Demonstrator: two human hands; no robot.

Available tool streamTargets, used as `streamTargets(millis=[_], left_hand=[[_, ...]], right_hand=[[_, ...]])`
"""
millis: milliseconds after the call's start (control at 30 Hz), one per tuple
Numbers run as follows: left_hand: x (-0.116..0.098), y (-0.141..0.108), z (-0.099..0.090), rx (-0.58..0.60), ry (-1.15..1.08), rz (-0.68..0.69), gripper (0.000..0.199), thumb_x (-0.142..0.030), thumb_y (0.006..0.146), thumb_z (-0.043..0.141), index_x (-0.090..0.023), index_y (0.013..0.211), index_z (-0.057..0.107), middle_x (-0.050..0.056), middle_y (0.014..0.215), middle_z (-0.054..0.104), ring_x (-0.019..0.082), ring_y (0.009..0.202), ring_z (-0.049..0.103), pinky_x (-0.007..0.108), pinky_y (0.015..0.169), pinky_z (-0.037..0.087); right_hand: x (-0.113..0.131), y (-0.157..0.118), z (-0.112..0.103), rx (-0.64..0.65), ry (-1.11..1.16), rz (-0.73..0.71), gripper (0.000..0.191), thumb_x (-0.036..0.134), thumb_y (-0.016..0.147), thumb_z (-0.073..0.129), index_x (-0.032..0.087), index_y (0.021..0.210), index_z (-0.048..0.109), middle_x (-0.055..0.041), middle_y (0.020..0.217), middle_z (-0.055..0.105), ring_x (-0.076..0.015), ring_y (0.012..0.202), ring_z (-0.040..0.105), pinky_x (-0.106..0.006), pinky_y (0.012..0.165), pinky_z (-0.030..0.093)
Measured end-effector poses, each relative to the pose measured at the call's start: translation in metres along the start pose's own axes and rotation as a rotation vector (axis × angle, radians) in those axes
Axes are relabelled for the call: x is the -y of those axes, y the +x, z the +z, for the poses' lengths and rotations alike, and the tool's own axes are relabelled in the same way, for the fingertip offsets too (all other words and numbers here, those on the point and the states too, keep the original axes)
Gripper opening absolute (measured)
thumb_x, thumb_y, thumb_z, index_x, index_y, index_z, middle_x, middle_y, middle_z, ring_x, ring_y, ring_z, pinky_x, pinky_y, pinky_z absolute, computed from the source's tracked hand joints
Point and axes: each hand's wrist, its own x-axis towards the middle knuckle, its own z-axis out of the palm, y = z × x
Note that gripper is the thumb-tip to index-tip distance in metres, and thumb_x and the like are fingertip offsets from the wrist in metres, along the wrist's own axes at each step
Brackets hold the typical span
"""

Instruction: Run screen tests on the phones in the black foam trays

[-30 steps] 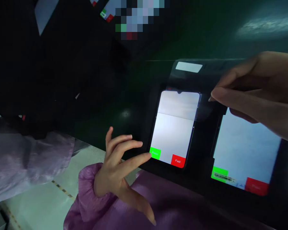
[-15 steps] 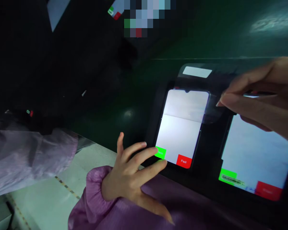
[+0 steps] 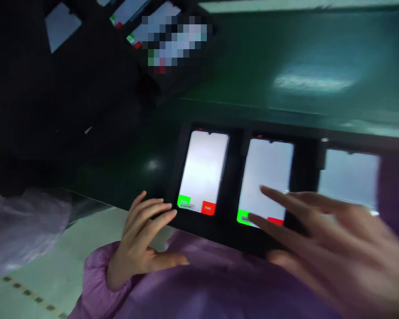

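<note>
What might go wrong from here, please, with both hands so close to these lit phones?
The right hand is spread over the middle phone of the near row, one fingertip at its green box, so an accidental tap seems possible. That hand also partly hides the red box, which might be brushed unseen. The left hand has fingertips by the left phone's lower corner, so a slip could nudge it.
</note>
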Motion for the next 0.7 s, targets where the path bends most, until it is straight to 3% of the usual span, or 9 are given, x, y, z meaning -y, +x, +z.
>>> streamTargets(millis=[100,200,333,467,600,700], left_hand=[[0.004,0.001,0.005,0.062,0.14,0.02,0.072,-0.078,0.102,0.063,-0.028,0.153,0.066,0.015,0.144,0.068,0.035,0.137,0.066,0.063,0.135,0.036],[0.003,0.0,0.009,0.069,0.226,0.008,0.073,-0.081,0.103,0.057,-0.029,0.152,0.068,0.017,0.157,0.058,0.042,0.147,0.057,0.068,0.137,0.027],[-0.008,0.0,0.013,-0.061,0.112,-0.06,0.07,-0.071,0.105,0.06,-0.029,0.161,0.059,0.016,0.153,0.062,0.04,0.141,0.062,0.067,0.137,0.03],[-0.021,0.008,0.025,-0.042,0.113,-0.022,0.052,-0.048,0.106,0.071,-0.031,0.155,0.063,0.012,0.146,0.067,0.035,0.134,0.068,0.065,0.139,0.031],[-0.034,0.019,0.038,-0.081,0.146,0.037,0.055,-0.043,0.104,0.073,-0.032,0.156,0.061,0.011,0.14,0.07,0.034,0.126,0.071,0.066,0.136,0.035],[-0.05,0.024,0.04,-0.021,0.271,-0.098,0.061,-0.048,0.106,0.067,-0.034,0.164,0.054,0.016,0.15,0.062,0.042,0.139,0.063,0.078,0.132,0.032]], right_hand=[[0.003,-0.024,-0.009,-0.035,-0.108,-0.044,0.03,0.04,0.117,0.053,0.025,0.125,0.077,-0.0098,0.156,0.065,-0.0338,0.128,0.065,-0.051,0.094,0.047],[0.002,-0.06,-0.011,-0.259,-0.076,0.179,0.021,0.032,0.115,0.059,0.026,0.123,0.076,-0.0088,0.147,0.07,-0.0311,0.128,0.065,-0.05,0.101,0.047],[0.001,-0.108,-0.007,-0.232,-0.184,0.423,0.03,0.043,0.116,0.054,0.031,0.122,0.081,-0.0078,0.158,0.063,-0.0344,0.137,0.06,-0.053,0.107,0.042],[-0.009,-0.144,-0.014,-0.37,-0.26,0.565,0.033,0.031,0.114,0.051,0.028,0.125,0.082,-0.0093,0.156,0.063,-0.0338,0.137,0.06,-0.054,0.111,0.044],[-0.015,-0.166,-0.031,-0.407,-0.235,0.646,0.035,0.024,0.112,0.052,0.032,0.134,0.077,-0.0078,0.153,0.065,-0.0349,0.133,0.062,-0.057,0.109,0.047],[-0.012,-0.17,-0.037,-0.435,-0.207,0.748,0.046,0.024,0.113,0.045,0.035,0.153,0.065,-0.0112,0.153,0.063,-0.0385,0.131,0.064,-0.065,0.11,0.047]])
